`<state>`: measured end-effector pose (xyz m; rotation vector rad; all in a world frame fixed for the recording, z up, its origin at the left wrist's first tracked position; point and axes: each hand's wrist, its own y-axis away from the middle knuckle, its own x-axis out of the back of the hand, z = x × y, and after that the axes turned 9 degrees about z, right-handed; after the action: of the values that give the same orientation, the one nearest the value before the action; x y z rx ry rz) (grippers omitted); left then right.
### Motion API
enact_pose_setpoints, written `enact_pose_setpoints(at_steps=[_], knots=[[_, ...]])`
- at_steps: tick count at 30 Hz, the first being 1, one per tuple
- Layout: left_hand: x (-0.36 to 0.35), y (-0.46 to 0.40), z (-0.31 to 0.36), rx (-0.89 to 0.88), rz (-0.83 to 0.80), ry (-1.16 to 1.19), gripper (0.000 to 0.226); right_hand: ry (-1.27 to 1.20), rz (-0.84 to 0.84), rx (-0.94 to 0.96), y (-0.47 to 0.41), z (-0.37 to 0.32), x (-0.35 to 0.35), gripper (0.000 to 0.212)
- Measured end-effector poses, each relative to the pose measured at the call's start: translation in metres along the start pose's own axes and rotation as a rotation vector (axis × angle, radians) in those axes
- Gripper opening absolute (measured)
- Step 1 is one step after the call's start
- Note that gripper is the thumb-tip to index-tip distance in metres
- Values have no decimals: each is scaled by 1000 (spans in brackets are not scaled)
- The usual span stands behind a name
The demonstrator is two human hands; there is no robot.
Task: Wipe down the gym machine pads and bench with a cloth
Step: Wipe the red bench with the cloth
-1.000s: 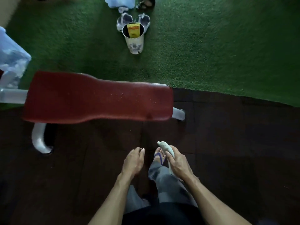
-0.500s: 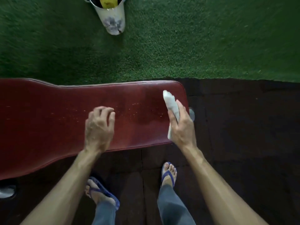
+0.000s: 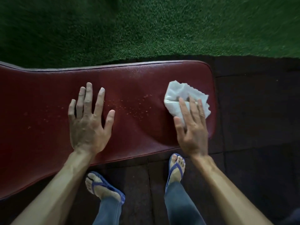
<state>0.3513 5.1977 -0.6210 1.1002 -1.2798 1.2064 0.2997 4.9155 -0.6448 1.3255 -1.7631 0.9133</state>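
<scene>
While the right hand (image 3: 192, 127) presses the crumpled white cloth (image 3: 183, 98) flat-fingered onto the padded red vinyl counter's (image 3: 48, 98) right end, the left hand (image 3: 88, 120) rests spread; sweep leftward through the droplets (image 3: 134, 106), keeping pressure even.

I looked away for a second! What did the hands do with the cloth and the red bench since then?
The right hand carried the bunched white cloth up from beside the legs and now presses it, spread out, flat on the red bench near its right end. The left hand came up too and now lies flat on the bench, fingers spread. The droplets between the hands are still unwiped.
</scene>
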Motion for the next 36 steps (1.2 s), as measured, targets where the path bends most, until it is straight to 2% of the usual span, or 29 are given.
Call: enact_pose_setpoints(at_steps=[4,7,9,11,14,16,19,22,24,27,30,32,36], knots=[[-3,0,1,-4,1,-18,64,-11,137,-165,-41,0,-10,58],[-5,-2,0,-4,13,-34,64,30,262,-231,-89,-43,-40,63],[-5,0,1,-2,8,-35,64,-9,209,-123,-75,-78,-49,59],[-3,-1,1,-1,20,-32,63,-68,69,47,-26,-99,-44,53],[-3,0,1,-1,26,-31,62,-21,-45,182,37,-67,-17,49],[-4,0,1,4,31,-29,62,44,-24,125,38,-25,-4,50],[-5,0,1,9,27,-11,62,75,105,-106,-1,12,0,53],[-5,1,1,6,28,1,61,55,281,-281,-63,-9,-24,52],[-6,1,2,4,36,4,62,32,323,-236,-87,-44,-43,50],[-5,2,3,4,41,5,61,-5,143,34,-54,-86,-47,49],[-4,2,1,5,39,22,61,-20,3,186,7,-64,-23,49],[-5,2,2,10,37,24,61,36,-11,168,28,-28,-5,49],[-6,1,2,18,34,23,61,104,94,-57,-12,3,-5,55]])
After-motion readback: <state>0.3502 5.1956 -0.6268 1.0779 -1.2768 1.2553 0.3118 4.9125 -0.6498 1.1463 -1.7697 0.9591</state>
